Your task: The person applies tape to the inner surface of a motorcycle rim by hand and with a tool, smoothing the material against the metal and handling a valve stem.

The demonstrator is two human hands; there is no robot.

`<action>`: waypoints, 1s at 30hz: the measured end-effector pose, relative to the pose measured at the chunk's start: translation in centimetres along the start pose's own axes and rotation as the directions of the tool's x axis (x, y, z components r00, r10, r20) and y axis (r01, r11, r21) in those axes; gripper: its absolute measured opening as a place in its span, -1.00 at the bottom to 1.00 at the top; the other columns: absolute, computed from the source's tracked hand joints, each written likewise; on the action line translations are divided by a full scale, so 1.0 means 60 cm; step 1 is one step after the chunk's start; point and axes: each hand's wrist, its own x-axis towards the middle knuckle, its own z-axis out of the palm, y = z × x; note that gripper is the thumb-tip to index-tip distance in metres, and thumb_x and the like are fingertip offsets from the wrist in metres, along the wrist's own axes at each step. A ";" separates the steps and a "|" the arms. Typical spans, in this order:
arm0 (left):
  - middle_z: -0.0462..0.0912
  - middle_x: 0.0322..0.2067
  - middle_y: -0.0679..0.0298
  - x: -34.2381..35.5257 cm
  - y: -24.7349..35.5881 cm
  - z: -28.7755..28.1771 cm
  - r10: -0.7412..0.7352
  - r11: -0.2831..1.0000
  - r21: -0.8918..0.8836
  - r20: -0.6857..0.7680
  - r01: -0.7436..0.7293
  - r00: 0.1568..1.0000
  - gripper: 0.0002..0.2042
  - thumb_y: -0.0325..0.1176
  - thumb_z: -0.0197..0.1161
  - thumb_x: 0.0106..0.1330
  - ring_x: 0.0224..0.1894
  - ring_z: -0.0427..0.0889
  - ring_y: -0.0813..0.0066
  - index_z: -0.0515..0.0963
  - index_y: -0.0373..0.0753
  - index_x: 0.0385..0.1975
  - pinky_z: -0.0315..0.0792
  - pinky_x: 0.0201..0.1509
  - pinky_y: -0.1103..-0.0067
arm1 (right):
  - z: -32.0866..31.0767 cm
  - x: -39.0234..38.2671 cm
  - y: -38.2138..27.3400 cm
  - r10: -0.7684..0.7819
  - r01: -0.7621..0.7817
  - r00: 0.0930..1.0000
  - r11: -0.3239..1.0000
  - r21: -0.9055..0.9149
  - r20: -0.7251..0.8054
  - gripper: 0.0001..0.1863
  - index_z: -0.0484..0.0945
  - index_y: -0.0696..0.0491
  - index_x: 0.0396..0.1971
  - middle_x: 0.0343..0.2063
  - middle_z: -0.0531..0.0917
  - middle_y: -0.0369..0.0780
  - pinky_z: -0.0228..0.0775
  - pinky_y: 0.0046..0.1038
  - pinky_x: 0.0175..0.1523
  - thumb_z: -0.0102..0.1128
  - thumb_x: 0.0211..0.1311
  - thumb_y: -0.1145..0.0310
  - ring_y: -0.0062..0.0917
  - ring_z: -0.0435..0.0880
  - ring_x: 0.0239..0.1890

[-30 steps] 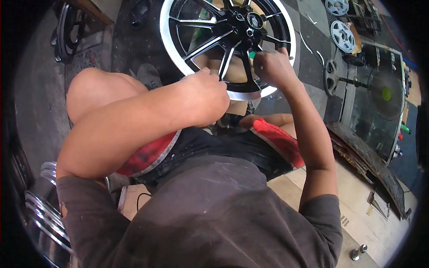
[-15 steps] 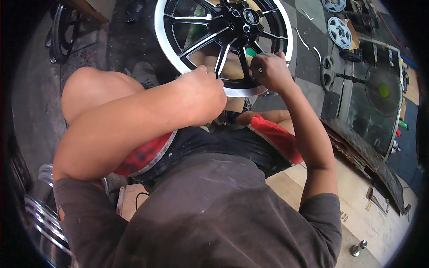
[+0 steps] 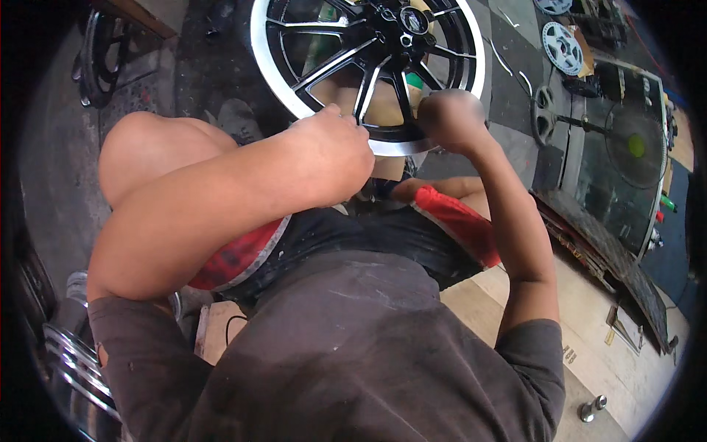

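Note:
A black and silver spoked wheel rim (image 3: 262, 59) fills the upper middle of the view, with brown cardboard (image 3: 386, 169) partly visible beneath it. My left hand (image 3: 333, 151) has its fingers curled on the rim's near edge, just below a spoke. My right hand (image 3: 451, 119) is at the rim's lower right, beside the spokes; motion blur smears its fingers, so what is in them cannot be made out. My bare knees and shorts frame the lower side of the wheel.
Silver wheels (image 3: 563, 50) lie at upper right, near a pedestal fan (image 3: 624, 147) and a glass pane (image 3: 604, 206). A long dark panel (image 3: 630, 287) lies at right. Dark wheel parts (image 3: 99, 59) stand at upper left, chrome rims (image 3: 70, 361) at lower left, and a small metal fitting (image 3: 593, 409) at lower right.
The wheel appears a little further left and higher than a second ago. My left hand stays on its near edge; my right hand has shifted slightly and is now blurred by motion.

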 end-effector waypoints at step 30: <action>0.68 -0.06 0.04 -0.002 0.013 0.020 -0.029 0.996 -0.091 -0.085 0.021 0.996 -0.57 -0.15 0.52 0.18 0.12 0.64 0.11 0.67 -0.31 -0.07 0.47 0.26 0.23 | -0.017 -0.109 -0.030 0.266 -0.141 0.916 0.915 0.379 -0.300 -0.77 0.75 0.21 -0.09 -0.35 0.81 -0.06 0.62 -0.36 -0.11 0.27 0.29 0.51 -0.41 0.83 -0.28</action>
